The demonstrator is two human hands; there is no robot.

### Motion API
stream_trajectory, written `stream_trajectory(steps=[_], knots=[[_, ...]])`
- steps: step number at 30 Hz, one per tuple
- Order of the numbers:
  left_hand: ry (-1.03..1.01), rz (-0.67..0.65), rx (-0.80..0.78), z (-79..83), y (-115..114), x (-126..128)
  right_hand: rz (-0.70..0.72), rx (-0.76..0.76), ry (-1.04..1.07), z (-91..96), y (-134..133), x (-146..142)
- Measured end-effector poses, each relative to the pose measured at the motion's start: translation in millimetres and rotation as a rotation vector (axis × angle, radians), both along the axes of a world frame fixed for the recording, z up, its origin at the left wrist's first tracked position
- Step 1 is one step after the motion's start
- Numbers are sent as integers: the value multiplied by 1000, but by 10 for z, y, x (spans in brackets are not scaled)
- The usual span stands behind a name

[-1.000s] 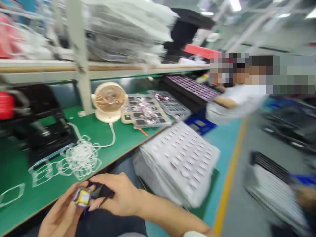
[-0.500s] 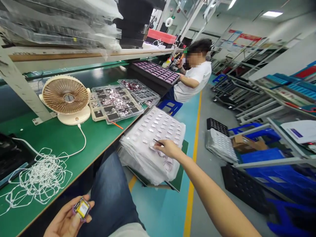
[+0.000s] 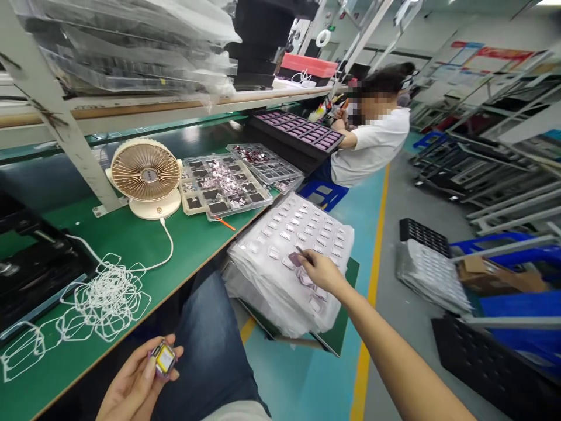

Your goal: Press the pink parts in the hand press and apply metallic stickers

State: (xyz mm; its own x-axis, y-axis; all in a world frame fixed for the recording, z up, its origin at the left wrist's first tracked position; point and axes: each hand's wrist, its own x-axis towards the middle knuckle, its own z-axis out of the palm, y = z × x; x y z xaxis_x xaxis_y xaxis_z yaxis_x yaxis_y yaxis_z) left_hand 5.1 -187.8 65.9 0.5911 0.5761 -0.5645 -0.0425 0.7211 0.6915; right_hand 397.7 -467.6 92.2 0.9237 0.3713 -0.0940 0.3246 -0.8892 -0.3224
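Along the green bench (image 3: 109, 240), your left fingers (image 3: 151, 368) pinch the light, fragile pouch cell (image 3: 164, 358) by its edges; your right fingers (image 3: 312, 269) press together on a slim metal tool (image 3: 302, 252).

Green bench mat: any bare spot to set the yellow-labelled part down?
Yes: green mat shows between the fan and the white cable tangle, and right of the cable below the parts tray. Crowded: the bagged tray stack under the right hand.
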Motion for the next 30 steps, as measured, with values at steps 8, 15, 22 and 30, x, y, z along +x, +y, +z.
stream_trajectory(steps=[8,15,22,30], knots=[[-322,71,121,-9,112,44,350,795,688,68,1392,-1630],[-282,184,362,-36,278,-316,479,933,1117,-28,2367,-2591],[-286,250,380,-116,340,-523,609,1022,753,-172,2514,-2843],[-287,238,374,-106,348,-531,967,1085,367,-305,2442,-2815]])
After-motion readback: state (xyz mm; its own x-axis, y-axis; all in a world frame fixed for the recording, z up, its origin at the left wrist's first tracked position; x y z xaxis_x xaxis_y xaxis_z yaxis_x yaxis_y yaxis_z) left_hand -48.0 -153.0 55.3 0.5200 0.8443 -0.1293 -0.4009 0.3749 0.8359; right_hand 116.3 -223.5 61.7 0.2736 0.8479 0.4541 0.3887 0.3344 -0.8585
